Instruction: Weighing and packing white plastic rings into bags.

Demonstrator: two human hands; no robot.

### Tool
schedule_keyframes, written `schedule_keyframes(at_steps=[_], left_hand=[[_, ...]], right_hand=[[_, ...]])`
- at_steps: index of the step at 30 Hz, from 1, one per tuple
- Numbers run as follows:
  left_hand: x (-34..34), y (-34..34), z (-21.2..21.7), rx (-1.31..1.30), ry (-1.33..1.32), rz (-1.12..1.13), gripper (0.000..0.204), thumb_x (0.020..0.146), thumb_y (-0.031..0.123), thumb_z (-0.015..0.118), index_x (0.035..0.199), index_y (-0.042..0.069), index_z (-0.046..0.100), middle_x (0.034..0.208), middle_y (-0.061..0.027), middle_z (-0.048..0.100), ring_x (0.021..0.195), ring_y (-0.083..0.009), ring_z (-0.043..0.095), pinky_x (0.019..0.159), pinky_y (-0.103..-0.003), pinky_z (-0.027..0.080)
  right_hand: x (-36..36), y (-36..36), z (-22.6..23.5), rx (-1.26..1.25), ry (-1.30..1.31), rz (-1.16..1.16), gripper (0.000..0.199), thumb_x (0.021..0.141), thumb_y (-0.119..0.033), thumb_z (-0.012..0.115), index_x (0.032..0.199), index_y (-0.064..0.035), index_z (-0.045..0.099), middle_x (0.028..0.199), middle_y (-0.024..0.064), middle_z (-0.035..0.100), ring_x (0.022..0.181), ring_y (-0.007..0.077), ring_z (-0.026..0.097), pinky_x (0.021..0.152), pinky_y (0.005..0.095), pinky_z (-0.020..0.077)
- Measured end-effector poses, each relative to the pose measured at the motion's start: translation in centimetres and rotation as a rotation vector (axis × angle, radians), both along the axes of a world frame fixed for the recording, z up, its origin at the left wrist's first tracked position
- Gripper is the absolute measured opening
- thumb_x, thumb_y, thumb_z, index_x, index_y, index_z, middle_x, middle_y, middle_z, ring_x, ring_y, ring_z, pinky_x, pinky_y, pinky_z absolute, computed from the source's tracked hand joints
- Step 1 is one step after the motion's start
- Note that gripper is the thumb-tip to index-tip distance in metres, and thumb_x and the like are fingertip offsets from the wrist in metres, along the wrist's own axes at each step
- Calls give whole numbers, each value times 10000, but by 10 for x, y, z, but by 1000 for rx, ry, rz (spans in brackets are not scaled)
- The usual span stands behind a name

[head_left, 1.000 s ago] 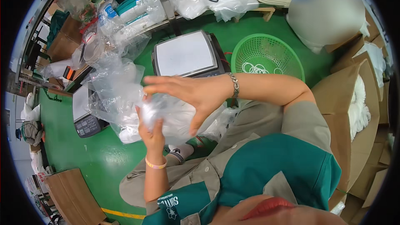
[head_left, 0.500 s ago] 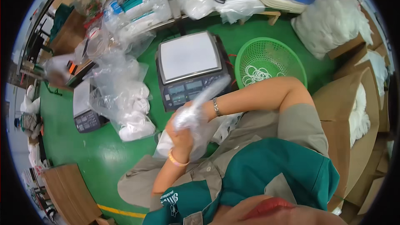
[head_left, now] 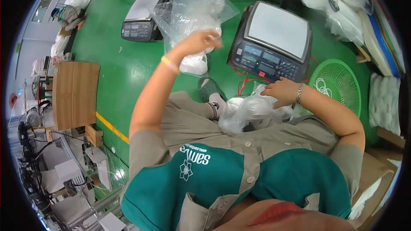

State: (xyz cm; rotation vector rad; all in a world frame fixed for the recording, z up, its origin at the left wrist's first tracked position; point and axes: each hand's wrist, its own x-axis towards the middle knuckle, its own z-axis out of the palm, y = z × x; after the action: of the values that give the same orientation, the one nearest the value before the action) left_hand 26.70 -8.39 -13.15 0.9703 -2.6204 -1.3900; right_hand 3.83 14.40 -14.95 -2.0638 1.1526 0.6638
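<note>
Cardboard: a flat brown sheet (head_left: 75, 94) lies on the green floor (head_left: 120, 68) at your far left.
Small scale: a grey scale (head_left: 139, 19) sits on the floor ahead of you, left of the pile of clear bags (head_left: 195, 4).
Left hand: your left hand (head_left: 201, 42) is raised and reaches forward, fingers curled shut on a white packed bag (head_left: 195, 62) that hangs just below it, at the near edge of the clear bags. A yellow band sits on that wrist.
Shoe: your grey shoe (head_left: 209, 89) rests on the floor below the white bag, close to it.
Lap bag: a clear bag of white pieces (head_left: 246, 113) lies on your lap, between your arms.
Right hand: your right hand (head_left: 282, 92) rests palm down on the lap bag's top right edge, fingers bent loosely; you touch it, but I cannot tell whether you grip it. A metal bracelet sits on that wrist.
Big scale: a dark scale (head_left: 274, 40) with a pale plate stands just beyond your right hand.
Basket: a green mesh basket (head_left: 338, 87) with white rings inside sits right of the big scale.
</note>
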Motion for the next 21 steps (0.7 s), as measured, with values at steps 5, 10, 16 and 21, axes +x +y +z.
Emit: schedule_keyframes(at_steps=[5,10,16,21], left_hand=[[16,-98,-77,-577,6,165,602,728,160,615,1280,84,386,1367,-181,327,1225,-334,366,990,-358,342],[4,-99,-89,-1044,-629,84,294,737,118,508,1026,98,564,941,-113,634,843,-296,616,711,-414,468],[-9,-17,14,-1110,-187,-21,122,704,188,533,641,128,618,636,-103,611,633,-259,597,610,-405,385],[-27,129,65,-950,135,-309,72,663,205,646,678,165,589,626,15,534,710,-179,514,677,-362,343]], right_hand=[[3,-3,6,-63,-253,-139,537,765,-316,602,1232,-96,453,1197,144,497,1036,316,522,867,396,425],[-7,-2,9,-234,-276,-202,454,764,-289,616,1166,-109,505,1077,127,561,963,292,562,797,391,455],[-9,-18,42,-43,-776,-881,740,727,-37,646,1361,-149,280,1214,145,486,888,152,558,750,284,483],[34,-22,45,-207,-1201,-697,878,719,-131,708,1395,-194,151,1340,152,347,955,201,560,768,290,474]])
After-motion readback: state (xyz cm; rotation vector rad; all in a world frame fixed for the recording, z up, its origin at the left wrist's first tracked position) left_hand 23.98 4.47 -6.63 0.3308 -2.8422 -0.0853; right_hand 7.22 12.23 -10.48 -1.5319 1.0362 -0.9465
